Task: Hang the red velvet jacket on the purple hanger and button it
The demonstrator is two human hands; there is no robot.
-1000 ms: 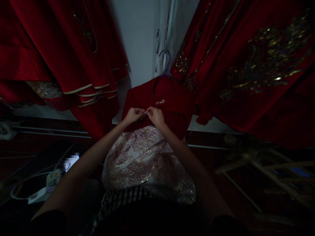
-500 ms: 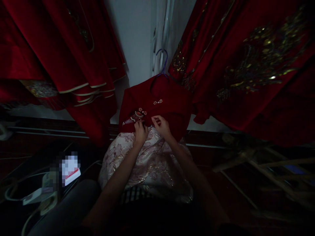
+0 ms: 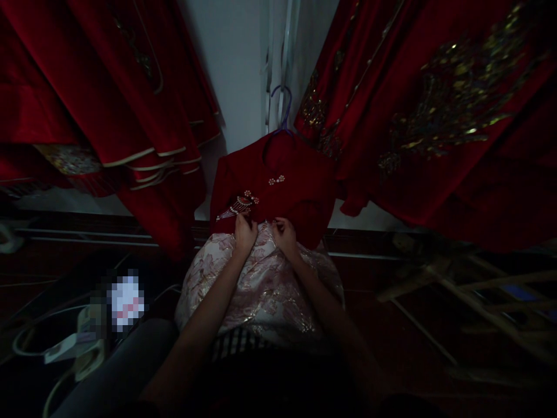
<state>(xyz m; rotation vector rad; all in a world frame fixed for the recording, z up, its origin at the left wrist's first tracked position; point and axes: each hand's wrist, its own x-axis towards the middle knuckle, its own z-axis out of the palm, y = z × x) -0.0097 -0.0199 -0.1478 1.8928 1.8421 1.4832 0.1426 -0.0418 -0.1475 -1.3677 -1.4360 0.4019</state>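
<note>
A dress with a dark red bodice (image 3: 300,186) and a pale, gold-patterned floral skirt (image 3: 261,278) hangs in front of me on a purple hanger (image 3: 286,110). Its skirt spreads toward my lap. My left hand (image 3: 246,233) is closed on the cloth at the waist seam, just below a beaded tassel ornament (image 3: 241,206). To its right, my right hand (image 3: 285,237) is pinched at the same seam, and whatever lies between its fingertips is too small and dark to make out. A beaded clasp (image 3: 277,180) sits below the neckline.
Red garments (image 3: 143,104) hang on the left, and red sequinned garments (image 3: 461,104) on the right. A blurred phone-like object (image 3: 127,301) and a power strip with cables (image 3: 89,354) lie at lower left. A wooden frame (image 3: 478,296) stands at right.
My right hand has come down from in front of the red bodice to the waist seam. The left hand has stayed at the seam with its fingers closed. The view has shifted slightly.
</note>
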